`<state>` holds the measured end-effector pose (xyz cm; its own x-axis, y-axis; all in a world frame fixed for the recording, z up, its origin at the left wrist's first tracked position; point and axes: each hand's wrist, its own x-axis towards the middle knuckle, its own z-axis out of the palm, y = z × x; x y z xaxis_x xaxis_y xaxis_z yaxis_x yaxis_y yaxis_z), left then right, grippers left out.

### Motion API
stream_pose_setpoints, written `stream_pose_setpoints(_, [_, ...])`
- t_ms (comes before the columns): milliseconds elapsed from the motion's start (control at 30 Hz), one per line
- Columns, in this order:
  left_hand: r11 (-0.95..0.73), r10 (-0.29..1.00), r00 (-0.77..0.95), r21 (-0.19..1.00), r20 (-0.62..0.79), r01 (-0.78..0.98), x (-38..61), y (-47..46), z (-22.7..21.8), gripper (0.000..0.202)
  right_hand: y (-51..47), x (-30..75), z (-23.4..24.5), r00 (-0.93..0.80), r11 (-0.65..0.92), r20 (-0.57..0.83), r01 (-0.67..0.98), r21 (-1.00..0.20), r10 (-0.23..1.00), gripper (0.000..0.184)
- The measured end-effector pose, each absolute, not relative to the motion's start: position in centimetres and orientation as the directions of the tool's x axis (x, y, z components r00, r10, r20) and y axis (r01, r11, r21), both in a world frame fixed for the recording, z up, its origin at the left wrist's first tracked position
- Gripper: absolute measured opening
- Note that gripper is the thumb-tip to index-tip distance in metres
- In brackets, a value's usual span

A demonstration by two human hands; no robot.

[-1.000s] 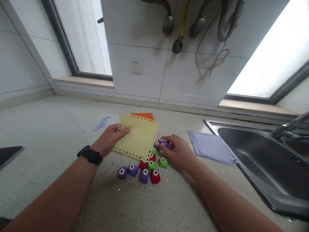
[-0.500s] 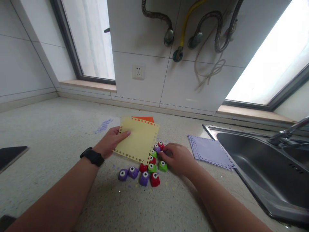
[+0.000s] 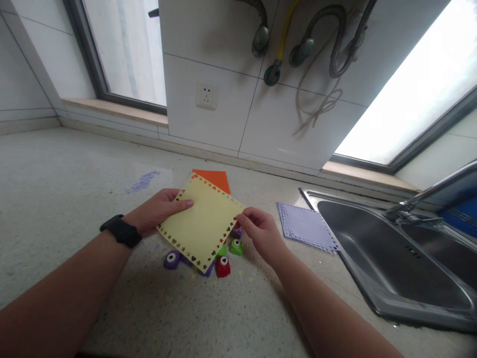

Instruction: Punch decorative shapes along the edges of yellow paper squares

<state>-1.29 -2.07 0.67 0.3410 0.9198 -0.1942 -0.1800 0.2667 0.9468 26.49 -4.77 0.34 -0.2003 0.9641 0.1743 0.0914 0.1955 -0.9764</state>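
A square sheet of yellow paper [image 3: 203, 219], with small hearts, stars and other shapes punched along its edges, is held above the counter. My left hand [image 3: 162, 209] grips its left side, thumb on top. At the right corner, my right hand [image 3: 259, 228] pinches the paper between thumb and fingers. Below it are small craft punches: a purple punch [image 3: 172, 259], a red punch [image 3: 223, 267] and a green punch [image 3: 236, 246]. The sheet covers other punches in part. Behind it lies orange paper [image 3: 218, 180].
A stack of punched lilac paper [image 3: 307, 226] lies beside the steel sink [image 3: 357, 278] on the right. Purple paper bits [image 3: 143, 182] are heaped at the back left of the counter. A faucet [image 3: 428, 194] reaches over the sink.
My right hand has moved from beside the punches to the yellow paper's right corner and taken hold of it. The sheet has turned and now covers more punches. The view has shifted.
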Motion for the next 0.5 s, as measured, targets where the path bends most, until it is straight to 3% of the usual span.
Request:
stream_pose_setpoints(200, [0.279, 0.911, 0.360, 0.943, -0.201, -0.180, -1.24, -2.13, 0.71, 0.034, -4.57, 26.55, 0.10, -0.178, 0.126, 0.122, 0.011, -0.992, 0.976, 0.023])
stream_pose_setpoints(500, [0.267, 0.908, 0.374, 0.948, -0.187, -0.173, -1.42, -2.04, 0.60, 0.035, -4.58, 26.69, 0.32, -0.140, 0.125, 0.119, 0.035, -0.992, 0.983, 0.022])
